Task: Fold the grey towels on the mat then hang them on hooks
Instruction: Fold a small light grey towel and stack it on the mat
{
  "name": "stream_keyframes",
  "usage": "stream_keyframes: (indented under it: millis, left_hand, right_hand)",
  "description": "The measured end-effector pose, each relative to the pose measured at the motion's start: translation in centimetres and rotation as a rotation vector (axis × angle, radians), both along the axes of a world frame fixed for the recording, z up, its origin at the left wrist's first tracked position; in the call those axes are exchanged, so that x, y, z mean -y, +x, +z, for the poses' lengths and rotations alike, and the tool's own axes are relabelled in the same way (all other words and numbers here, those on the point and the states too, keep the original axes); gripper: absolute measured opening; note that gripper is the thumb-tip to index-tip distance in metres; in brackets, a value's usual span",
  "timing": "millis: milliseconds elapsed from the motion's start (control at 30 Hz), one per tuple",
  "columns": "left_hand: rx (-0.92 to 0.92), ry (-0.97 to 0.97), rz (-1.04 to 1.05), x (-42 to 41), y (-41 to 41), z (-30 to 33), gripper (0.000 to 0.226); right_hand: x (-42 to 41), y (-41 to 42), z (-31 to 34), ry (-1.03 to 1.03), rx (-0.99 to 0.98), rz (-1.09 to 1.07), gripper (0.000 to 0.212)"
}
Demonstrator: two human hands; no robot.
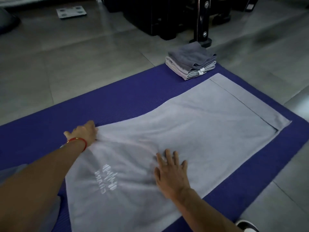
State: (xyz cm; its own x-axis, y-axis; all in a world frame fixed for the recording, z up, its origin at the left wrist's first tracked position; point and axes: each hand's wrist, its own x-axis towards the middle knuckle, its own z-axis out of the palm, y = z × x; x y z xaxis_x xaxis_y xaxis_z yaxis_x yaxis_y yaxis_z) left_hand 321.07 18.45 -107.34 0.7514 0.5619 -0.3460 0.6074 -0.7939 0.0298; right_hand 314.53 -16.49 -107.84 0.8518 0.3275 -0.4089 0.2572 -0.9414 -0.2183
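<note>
Folding step, early: a grey towel point(192, 131) lies spread lengthwise on the blue mat point(125, 97), not yet doubled over. The left hand point(83, 132), red string at the wrist, sits on the towel's far-side edge with its fingers hidden under or against the cloth; I cannot tell whether that grip pinches the hem or only presses it. The right hand point(170, 171) lies flat, fingers spread, palm down on the middle of the towel, which looks like smoothing or pinning. Creases fan out between the two hands, and the edge runs crooked away from the left grip toward the far corner. The printed lettering point(108, 178) lies between the hands, nearer the person. Beyond the right hand's fingertips the cloth runs smooth to a hemmed end. Past that end, at the mat's far corner, stands a stack of folded towels point(192, 62), well apart from both hands. Judgement: next move calls for straightening the skewed edge, then taking two corners and bringing one end over the other; the loose wrinkles could be folded in if not flattened first. No hooks in view.
</note>
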Motion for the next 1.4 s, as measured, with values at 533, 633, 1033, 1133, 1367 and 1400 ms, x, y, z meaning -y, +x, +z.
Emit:
stream_keyframes:
  millis: [533,633,1033,1133,1367,1400]
  left_hand:
    - [0.453,0.012,-0.080,10.4,-28.1,-2.2,0.048]
    - [0.414,-0.127,0.092,11.3,-32.5,-3.7,0.055]
    - [0.425,-0.394,0.404,12.0,-32.9,-1.5,0.030]
    - [0.407,-0.413,0.423,11.8,-34.4,-1.8,0.035]
    - [0.304,-0.424,0.374,10.3,-32.9,-1.5,0.028]
    - [0.314,-0.410,0.343,9.8,-32.1,-1.3,0.025]
  right_hand:
    - [-4.5,-13.7,-2.3,0.202,0.112,0.692,0.062]
    - [-6.1,-14.9,-2.3,0.340,0.118,0.798,0.059]
    - [-8.2,-18.0,-3.6,0.317,0.257,0.903,0.030]
    - [-8.2,-18.9,-4.0,0.278,0.240,0.959,0.032]
    - [-7.3,-18.6,-4.2,0.370,0.235,0.920,0.028]
    - [-7.2,-18.7,-4.2,0.403,0.214,0.897,0.026]
